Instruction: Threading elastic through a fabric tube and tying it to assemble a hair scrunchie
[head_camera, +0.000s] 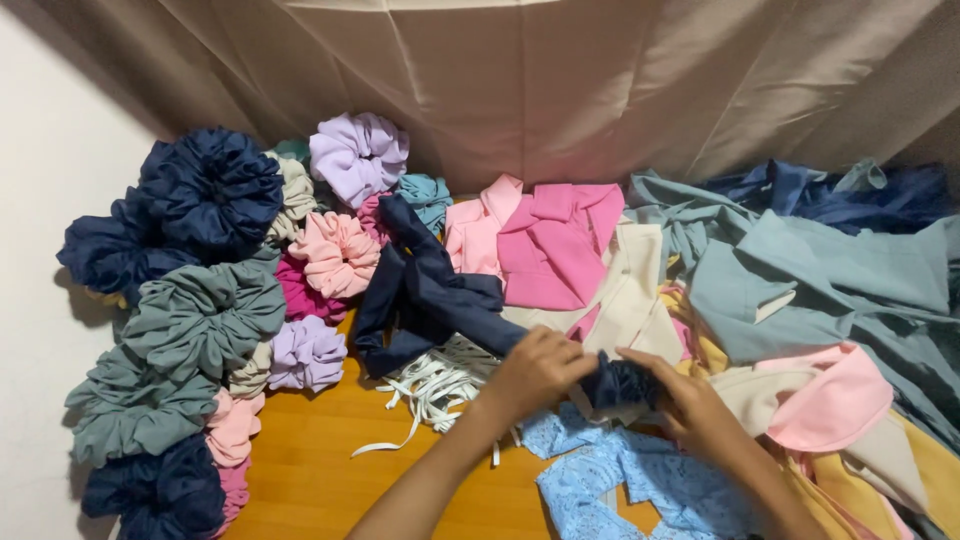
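The navy strip runs from upper left down into both hands; the left hand is closed on it, the right hand pinches its gathered end, directly between them.

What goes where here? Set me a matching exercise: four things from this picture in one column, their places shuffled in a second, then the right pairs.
Things:
1. lilac scrunchie
2. white elastic strips
3. light blue lace fabric
4. navy fabric tube

Places:
A. on the wooden floor, beside the left hand
B. gathered between the left hand and the right hand
C. at the top of the scrunchie pile, near the beige curtain
D. under the forearms, at the bottom edge

Pairs: 1-C, 2-A, 3-D, 4-B
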